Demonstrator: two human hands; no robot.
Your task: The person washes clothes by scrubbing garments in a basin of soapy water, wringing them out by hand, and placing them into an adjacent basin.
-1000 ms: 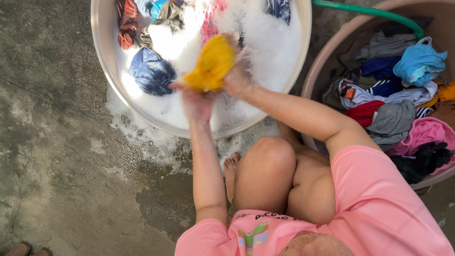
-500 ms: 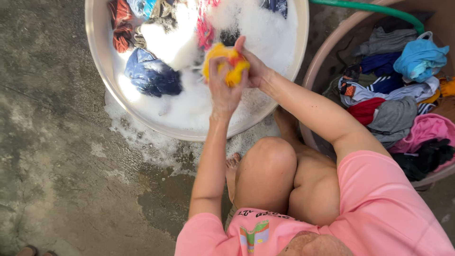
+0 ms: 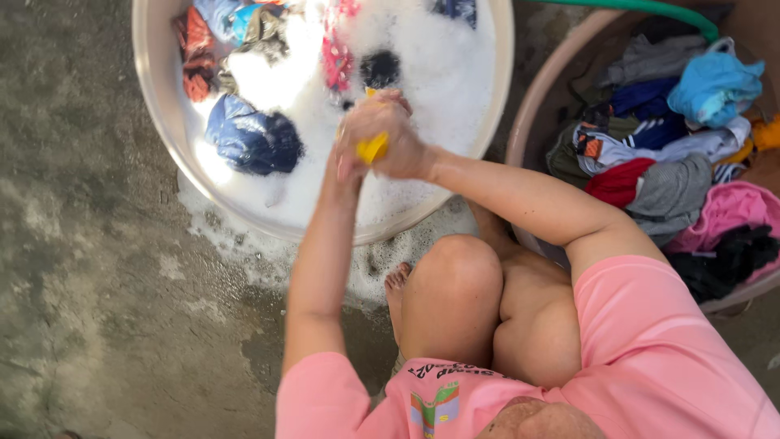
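Observation:
Both my hands are pressed together over a pale round basin [image 3: 154, 89] full of white suds. My right hand [image 3: 396, 130] lies on top, closed on a small yellow cloth [image 3: 373, 149] of which only a scrap shows. From below, my left hand [image 3: 344, 161] grips the same cloth and is mostly hidden by the right. A dark blue garment [image 3: 244, 140] floats left of my hands. Red, light blue and black pieces soak at the far side of the basin.
At the right stands a tan tub [image 3: 526, 110] heaped with dry clothes in blue, grey, red, pink and black. A green hose [image 3: 650, 8] runs over its top rim. Suds [image 3: 236, 236] have spilled onto the wet concrete floor. My bare foot [image 3: 396, 284] rests by the basin.
The yellow cloth, bunched and lifted a second ago, is now squeezed almost out of sight between my hands. My hands have dropped slightly toward the suds and the view has shifted right.

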